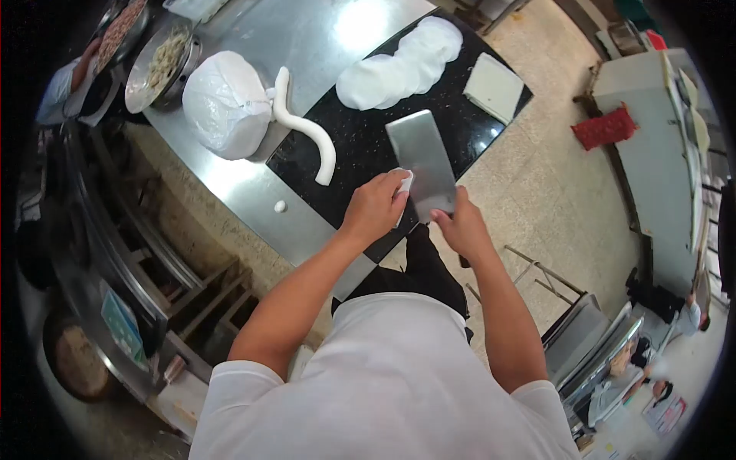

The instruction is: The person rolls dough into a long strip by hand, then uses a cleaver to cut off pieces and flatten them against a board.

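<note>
My right hand is closed on the handle end of a wide metal cleaver, whose blade points away from me over the black board. Against the blade's left side, my left hand pinches a white cloth or piece of dough; which one I cannot tell. A long curved dough rope lies left of the cleaver. Thin white dough rounds overlap at the board's far side. At the board's right corner rests a pale square stack.
A plastic-covered white mound and a small dough lump sit on the metal table. Beyond them stands a bowl of shredded food. Another person's arm shows at the upper left. A metal-framed stool stands at lower right.
</note>
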A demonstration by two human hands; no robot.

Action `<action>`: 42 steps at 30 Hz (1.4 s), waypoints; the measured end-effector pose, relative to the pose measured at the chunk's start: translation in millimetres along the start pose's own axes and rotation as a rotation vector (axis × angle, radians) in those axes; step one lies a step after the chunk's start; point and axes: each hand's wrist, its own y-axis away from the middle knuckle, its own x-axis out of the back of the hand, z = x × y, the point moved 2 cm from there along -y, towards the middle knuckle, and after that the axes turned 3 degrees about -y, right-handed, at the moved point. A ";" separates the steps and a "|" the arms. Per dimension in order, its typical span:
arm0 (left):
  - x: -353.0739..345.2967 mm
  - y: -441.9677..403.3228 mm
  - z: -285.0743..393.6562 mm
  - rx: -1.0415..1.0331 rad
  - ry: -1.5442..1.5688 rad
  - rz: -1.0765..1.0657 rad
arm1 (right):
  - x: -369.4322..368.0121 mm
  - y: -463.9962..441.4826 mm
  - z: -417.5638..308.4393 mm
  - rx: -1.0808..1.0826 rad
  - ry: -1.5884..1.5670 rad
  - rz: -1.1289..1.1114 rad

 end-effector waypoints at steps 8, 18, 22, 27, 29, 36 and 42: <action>28.2 16.5 21.3 0.362 0.584 0.118 | 1.3 22.9 17.1 0.120 0.054 -0.506; 88.3 -102.9 -47.1 0.543 -0.012 0.501 | 117.2 -20.4 51.4 0.198 -0.030 -0.350; 83.1 -41.9 -23.5 0.299 -0.393 0.577 | 139.7 -48.6 68.5 0.268 -0.599 -0.024; 51.1 22.9 -39.5 0.315 -0.480 0.631 | 101.4 -113.0 63.1 -0.007 -1.017 0.179; 53.0 25.3 -49.0 0.291 -0.428 0.529 | 83.4 -119.7 67.3 -0.369 -1.074 0.162; 80.5 35.4 -65.2 0.133 -0.263 0.474 | 37.5 -11.8 2.2 -0.188 -0.435 -0.035; 95.8 38.8 -73.5 0.025 -0.312 0.359 | -29.9 28.7 -118.3 0.353 0.455 -0.170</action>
